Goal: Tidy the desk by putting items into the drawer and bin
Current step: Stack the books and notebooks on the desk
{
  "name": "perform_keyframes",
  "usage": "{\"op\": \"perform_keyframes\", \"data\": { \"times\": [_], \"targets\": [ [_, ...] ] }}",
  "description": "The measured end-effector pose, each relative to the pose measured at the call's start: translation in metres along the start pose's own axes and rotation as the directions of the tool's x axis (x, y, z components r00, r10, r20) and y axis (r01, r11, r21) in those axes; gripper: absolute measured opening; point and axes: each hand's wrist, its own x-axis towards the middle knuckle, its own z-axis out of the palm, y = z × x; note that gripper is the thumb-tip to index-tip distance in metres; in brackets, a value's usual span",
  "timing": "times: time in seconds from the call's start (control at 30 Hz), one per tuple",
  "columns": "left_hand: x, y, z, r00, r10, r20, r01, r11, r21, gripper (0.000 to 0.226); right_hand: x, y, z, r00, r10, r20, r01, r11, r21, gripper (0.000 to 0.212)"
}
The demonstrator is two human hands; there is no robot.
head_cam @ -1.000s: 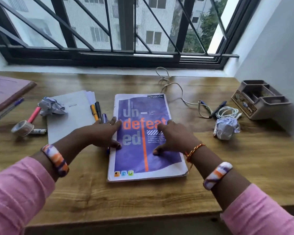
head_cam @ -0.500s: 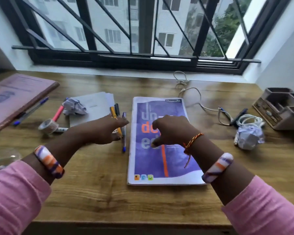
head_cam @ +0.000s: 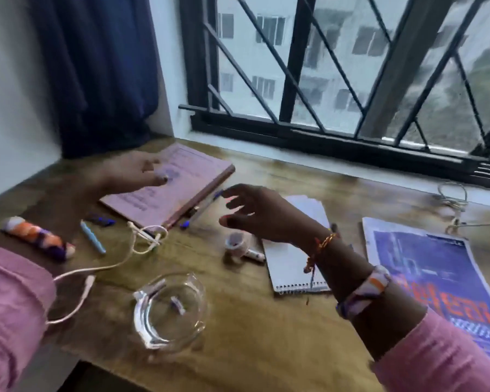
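A pink hardcover book (head_cam: 181, 182) lies at the back left of the wooden desk (head_cam: 252, 335). My left hand (head_cam: 125, 174) hovers open over its left part, fingers spread, holding nothing. My right hand (head_cam: 255, 213) floats open just right of the book, above a blue pen (head_cam: 201, 207) that leans under the book's edge. A white spiral notepad (head_cam: 292, 267) sits under my right wrist. The purple magazine (head_cam: 436, 278) lies at the right.
A roll of tape (head_cam: 235, 244) and a white marker (head_cam: 255, 254) lie in front of my right hand. A glass bowl (head_cam: 170, 309) stands near the front edge. A white cable (head_cam: 119, 258) and a light blue pen (head_cam: 92, 237) lie at the left. A dark curtain (head_cam: 102, 75) hangs behind.
The view has swung left. Both hands left the purple magazine and moved left to the pink book, now open above it. The magazine stays on the desk.
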Motion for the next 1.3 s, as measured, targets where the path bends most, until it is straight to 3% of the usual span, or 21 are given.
{"op": "perform_keyframes", "data": {
  "times": [0.07, 0.1, 0.2, 0.27, 0.33, 0.43, 0.5, 0.67, 0.77, 0.83, 0.97, 1.1, 1.3],
  "targets": [
    [0.021, -0.04, -0.019, 0.995, -0.092, -0.041, 0.095, 0.992, 0.078, 0.018, 0.037, -0.003, 0.028, 0.999, 0.029, 0.032, -0.03, 0.999, 0.027, 0.052],
    [0.032, -0.057, -0.023, 0.987, -0.141, -0.075, 0.149, 0.982, 0.115, 0.02, 0.054, -0.004, 0.042, 0.998, 0.051, 0.048, -0.054, 0.997, 0.054, 0.054],
    [0.071, -0.107, -0.017, 0.977, -0.179, -0.115, 0.187, 0.98, 0.069, 0.051, 0.088, -0.002, 0.079, 0.977, 0.178, 0.116, -0.206, 0.923, 0.326, 0.066],
    [0.089, -0.124, -0.012, 0.984, -0.179, -0.016, 0.18, 0.983, 0.026, 0.062, 0.101, -0.002, 0.095, 0.955, 0.243, 0.173, -0.298, 0.797, 0.526, 0.071],
    [0.108, -0.14, -0.006, 0.981, -0.168, 0.1, 0.161, 0.984, 0.072, 0.064, 0.11, -0.001, 0.105, 0.945, 0.267, 0.187, -0.324, 0.712, 0.623, 0.055],
    [0.138, -0.16, -0.012, 0.959, -0.251, 0.135, 0.218, 0.951, 0.219, 0.057, 0.119, -0.006, 0.104, 0.945, 0.269, 0.185, -0.315, 0.604, 0.732, 0.037],
    [0.134, -0.15, -0.021, 0.94, -0.301, 0.163, 0.253, 0.931, 0.262, 0.057, 0.121, -0.01, 0.1, 0.939, 0.28, 0.199, -0.334, 0.612, 0.717, 0.03],
    [0.14, -0.145, -0.031, 0.899, -0.382, 0.215, 0.37, 0.924, 0.095, 0.032, 0.125, -0.015, 0.094, 0.899, 0.367, 0.241, -0.419, 0.554, 0.719, 0.038],
    [0.149, -0.152, -0.039, 0.881, -0.426, 0.206, 0.436, 0.9, -0.003, 0.038, 0.124, -0.021, 0.09, 0.884, 0.392, 0.254, -0.438, 0.508, 0.742, 0.018],
    [0.154, -0.155, -0.043, 0.864, -0.444, 0.238, 0.478, 0.872, -0.106, 0.048, 0.122, -0.026, 0.091, 0.883, 0.391, 0.26, -0.44, 0.493, 0.751, 0.023],
    [0.147, -0.147, -0.047, 0.887, -0.412, 0.208, 0.445, 0.883, -0.151, 0.055, 0.119, -0.032, 0.091, 0.879, 0.399, 0.261, -0.445, 0.49, 0.75, 0.025],
    [0.143, -0.137, -0.043, 0.906, -0.386, 0.174, 0.404, 0.911, -0.084, 0.051, 0.117, -0.037, 0.097, 0.879, 0.414, 0.238, -0.44, 0.507, 0.741, 0.024],
    [0.145, -0.129, -0.026, 0.917, -0.392, 0.076, 0.399, 0.908, -0.127, 0.062, 0.111, -0.036, 0.117, 0.885, 0.438, 0.155, -0.417, 0.602, 0.681, 0.02]
  ]
}}
